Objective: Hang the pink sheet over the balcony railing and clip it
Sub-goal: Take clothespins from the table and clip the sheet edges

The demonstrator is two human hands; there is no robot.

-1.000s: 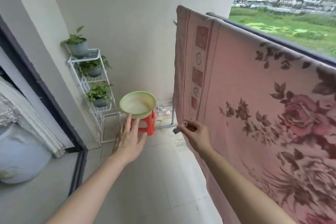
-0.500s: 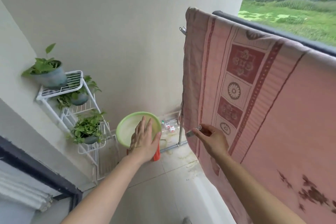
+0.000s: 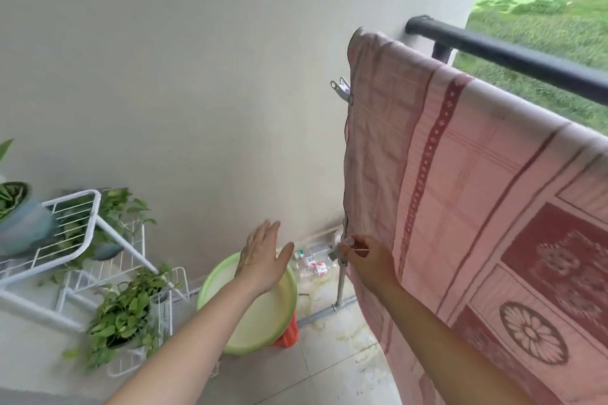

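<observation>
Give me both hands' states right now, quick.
Left hand: open, fingers straight, holding nothing.
Right hand: pinching a metal clip by the pink sheet edge.

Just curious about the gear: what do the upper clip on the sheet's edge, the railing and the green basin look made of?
Clip: apparently bare metal, silvery grey with a sheen. Railing: likely painted metal tube, dark, smooth, round. Green basin: probably plastic, even pale colour, thin rim.
</observation>
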